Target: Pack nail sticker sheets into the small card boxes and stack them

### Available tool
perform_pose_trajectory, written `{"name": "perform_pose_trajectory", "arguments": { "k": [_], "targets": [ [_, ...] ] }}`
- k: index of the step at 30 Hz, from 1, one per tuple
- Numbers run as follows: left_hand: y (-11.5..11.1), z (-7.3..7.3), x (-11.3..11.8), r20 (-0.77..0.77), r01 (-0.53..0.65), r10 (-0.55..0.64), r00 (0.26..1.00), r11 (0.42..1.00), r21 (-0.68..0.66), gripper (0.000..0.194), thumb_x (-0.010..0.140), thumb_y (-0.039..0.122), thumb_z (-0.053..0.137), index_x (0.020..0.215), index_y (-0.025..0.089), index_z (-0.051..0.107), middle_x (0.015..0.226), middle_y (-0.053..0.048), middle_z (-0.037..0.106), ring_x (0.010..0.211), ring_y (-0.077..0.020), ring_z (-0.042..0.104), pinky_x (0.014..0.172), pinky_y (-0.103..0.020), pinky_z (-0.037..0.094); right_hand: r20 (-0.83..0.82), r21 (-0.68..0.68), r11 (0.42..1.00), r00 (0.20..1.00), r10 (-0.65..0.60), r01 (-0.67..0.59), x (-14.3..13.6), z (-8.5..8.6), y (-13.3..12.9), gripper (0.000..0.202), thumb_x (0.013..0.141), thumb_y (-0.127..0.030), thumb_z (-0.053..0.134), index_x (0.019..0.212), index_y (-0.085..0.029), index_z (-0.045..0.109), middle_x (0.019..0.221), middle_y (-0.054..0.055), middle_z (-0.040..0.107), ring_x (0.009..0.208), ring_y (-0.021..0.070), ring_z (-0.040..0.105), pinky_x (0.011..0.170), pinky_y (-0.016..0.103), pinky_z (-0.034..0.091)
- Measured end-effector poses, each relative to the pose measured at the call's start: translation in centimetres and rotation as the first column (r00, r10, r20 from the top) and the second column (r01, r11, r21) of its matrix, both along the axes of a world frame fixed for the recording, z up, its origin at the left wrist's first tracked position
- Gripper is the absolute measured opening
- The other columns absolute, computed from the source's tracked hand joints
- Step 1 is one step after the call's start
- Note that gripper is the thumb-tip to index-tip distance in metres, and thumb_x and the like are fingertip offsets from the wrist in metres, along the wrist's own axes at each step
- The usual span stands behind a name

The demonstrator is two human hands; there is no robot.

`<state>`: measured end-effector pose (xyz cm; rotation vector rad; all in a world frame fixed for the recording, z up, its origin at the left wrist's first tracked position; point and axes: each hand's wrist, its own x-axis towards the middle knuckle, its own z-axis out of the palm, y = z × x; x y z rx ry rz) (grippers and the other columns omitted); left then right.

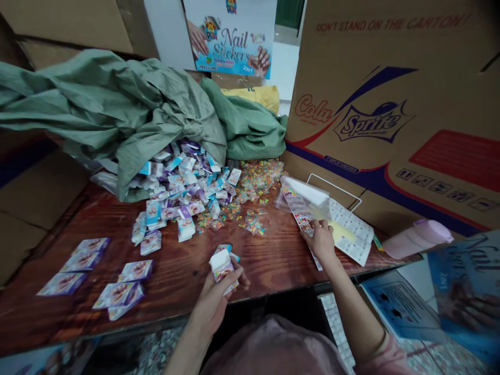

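Observation:
My left hand is closed around small printed cardboard boxes near the table's front edge. One has its white flap raised, and a blue-edged piece shows behind it. To the right, my right hand rests with fingers apart on the printed sticker sheets; its fingertips touch a sheet with red and white marks. A clear plastic sleeve lies over the far end of these sheets. Ahead of my left hand are small packets of colourful candy and a large heap of small boxes.
Flat small boxes lie in groups at the left. A green sack spills the heap. A large Cola Sprite carton walls off the right, with a pink bottle before it. A Nail Stickers carton stands behind.

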<state>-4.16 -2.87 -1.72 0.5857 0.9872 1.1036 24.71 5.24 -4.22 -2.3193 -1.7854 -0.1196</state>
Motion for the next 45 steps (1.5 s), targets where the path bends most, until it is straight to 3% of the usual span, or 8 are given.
{"name": "perform_pose_trajectory", "arguments": {
  "k": [12, 18, 23, 28, 34, 38, 42, 45],
  "targets": [
    [0.4, 0.5, 3.9, 0.006, 0.078, -0.077, 0.997, 0.997, -0.008, 0.032, 0.062, 0.031, 0.079, 0.083, 0.016, 0.058, 0.07, -0.003, 0.068, 0.068, -0.0184, 0.066, 0.064, -0.029, 0.052, -0.241, 0.166, 0.986, 0.97, 0.015, 0.026, 0.4, 0.3, -0.7, 0.033, 0.077, -0.036, 0.061, 0.104, -0.017, 0.062, 0.096, 0.009, 0.054, 0.091, 0.0254, 0.055, 0.084, 0.035, 0.042],
    [3.3, -0.2, 8.2, 0.054, 0.075, -0.074, 0.996, 0.997, -0.011, 0.036, 0.06, 0.033, 0.081, 0.082, 0.012, 0.064, 0.089, -0.012, 0.072, 0.078, -0.0214, 0.069, 0.077, -0.034, 0.053, -0.314, 0.406, 0.912, 0.929, 0.196, -0.055, -1.7, 2.0, -3.8, 0.031, 0.08, -0.038, 0.059, 0.104, -0.019, 0.059, 0.099, 0.008, 0.05, 0.097, 0.0248, 0.055, 0.087, 0.038, 0.045],
    [6.4, -0.4, 11.7, 0.18, 0.002, 0.0, 0.984, 1.0, -0.015, 0.039, 0.054, 0.027, 0.083, 0.085, 0.014, 0.065, 0.085, -0.007, 0.072, 0.077, -0.0199, 0.068, 0.071, -0.031, 0.052, -0.293, 0.514, 0.831, 0.867, 0.402, -0.212, -4.6, 1.1, -6.9, 0.031, 0.084, -0.036, 0.059, 0.111, -0.023, 0.054, 0.105, 0.009, 0.049, 0.102, 0.0238, 0.054, 0.087, 0.04, 0.048],
    [7.9, -0.3, 10.9, 0.021, -0.149, 0.148, 0.989, 0.984, 0.1, 0.037, 0.048, 0.015, 0.08, 0.081, 0.015, 0.064, 0.076, -0.002, 0.069, 0.069, -0.0161, 0.064, 0.069, -0.028, 0.049, -0.344, 0.512, 0.8, 0.78, 0.523, -0.311, -4.3, 1.5, -7.0, 0.034, 0.084, -0.037, 0.062, 0.114, -0.024, 0.056, 0.108, 0.01, 0.052, 0.104, 0.0247, 0.055, 0.086, 0.041, 0.05],
    [6.5, 2.2, 8.6, -0.204, 0.126, -0.068, 0.977, 0.95, 0.285, 0.029, 0.054, 0.015, 0.078, 0.08, 0.017, 0.064, 0.076, -0.001, 0.068, 0.071, -0.0154, 0.061, 0.07, -0.026, 0.048, -0.372, 0.43, 0.728, 0.629, 0.682, -0.534, -2.3, 4.9, -3.3, 0.063, 0.078, -0.047, 0.067, 0.134, -0.025, 0.047, 0.138, 0.011, 0.047, 0.132, 0.0303, 0.037, 0.106, 0.052, 0.034],
    [5.5, 3.9, 8.2, -0.249, 0.055, 0.031, 0.968, 0.942, 0.332, 0.025, 0.06, 0.022, 0.077, 0.081, 0.019, 0.063, 0.075, 0.0, 0.066, 0.07, -0.0151, 0.06, 0.068, -0.025, 0.048, -0.531, 0.386, 0.695, 0.47, 0.705, -0.607, -3.3, 5.4, -2.6, 0.027, 0.086, -0.042, 0.06, 0.106, -0.025, 0.068, 0.103, 0.006, 0.07, 0.106, 0.0241, 0.061, 0.097, 0.045, 0.044],
    [5.4, 3.9, 7.4, -0.268, -0.024, 0.114, 0.957, 0.948, 0.318, 0.026, 0.06, 0.024, 0.078, 0.078, 0.019, 0.061, 0.074, 0.0, 0.064, 0.069, -0.0147, 0.059, 0.067, -0.025, 0.048, -0.679, 0.445, 0.798, 0.427, 0.597, -0.407, -5.1, 5.3, -3.0, 0.021, 0.088, -0.037, 0.057, 0.083, -0.022, 0.07, 0.072, 0.001, 0.07, 0.067, 0.0154, 0.064, 0.075, 0.031, 0.052],
    [5.4, 3.2, 6.7, -0.312, 0.042, 0.058, 0.948, 0.952, 0.305, 0.024, 0.058, 0.02, 0.078, 0.073, 0.018, 0.059, 0.069, 0.002, 0.061, 0.066, -0.013, 0.056, 0.064, -0.023, 0.046, -0.858, 0.381, 0.889, 0.26, 0.442, -0.253, -5.9, 5.3, -2.7, 0.028, 0.084, -0.043, 0.06, 0.075, -0.017, 0.067, 0.063, 0.0, 0.065, 0.056, 0.0128, 0.058, 0.053, 0.023, 0.048]
  ]
}}
